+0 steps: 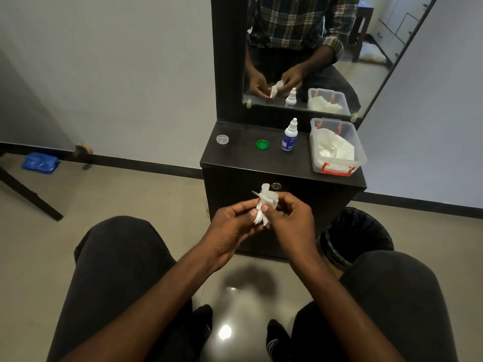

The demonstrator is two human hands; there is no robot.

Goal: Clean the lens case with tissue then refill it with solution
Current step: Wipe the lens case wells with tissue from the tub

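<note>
Hands working a lens case with tissue, in front of a dark cabinet.

Left hand [232,223] pinches the white lens case [258,218]; right hand [292,218] grips crumpled tissue [268,198] pressed against it. On the cabinet top [240,155] beyond stand a clear cap [222,139], a green cap [262,144], the solution bottle [289,135] and a plastic box [337,147] of tissues; a black bin [358,233] sits to the right.

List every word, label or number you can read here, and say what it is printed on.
None can be read.
Dropper bottle: its blue label bears white print, too small and blurred to read.
Blue packet on the floor: pale marks, blurred.
Nothing else shows lettering.
</note>
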